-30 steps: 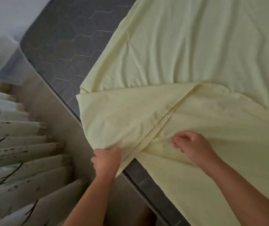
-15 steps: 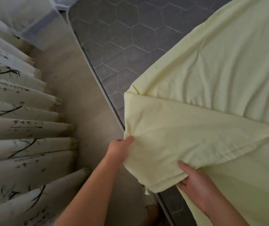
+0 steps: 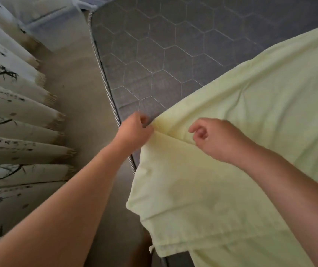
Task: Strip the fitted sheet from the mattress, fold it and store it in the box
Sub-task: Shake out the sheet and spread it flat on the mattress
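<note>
The pale yellow fitted sheet [image 3: 250, 132] lies over the right part of the grey hexagon-quilted mattress [image 3: 154, 45], and a folded flap of it hangs over the mattress's near left edge. My left hand [image 3: 137, 130] grips the sheet's folded corner by the corded mattress edge. My right hand [image 3: 212, 139] sits a little to the right on the same fold. Its fingers are curled on the cloth, and a taut crease runs between the two hands. A translucent storage box [image 3: 48, 20] stands on the floor at the top left.
Pleated white curtains [image 3: 9, 112] with a dark branch print hang along the left side. A strip of beige floor [image 3: 77, 93] runs between the curtains and the mattress. The far left part of the mattress top is bare.
Both hands have moved up and away from me, carrying the sheet's fold with them. The flap they held low at the mattress edge now hangs doubled over that edge.
</note>
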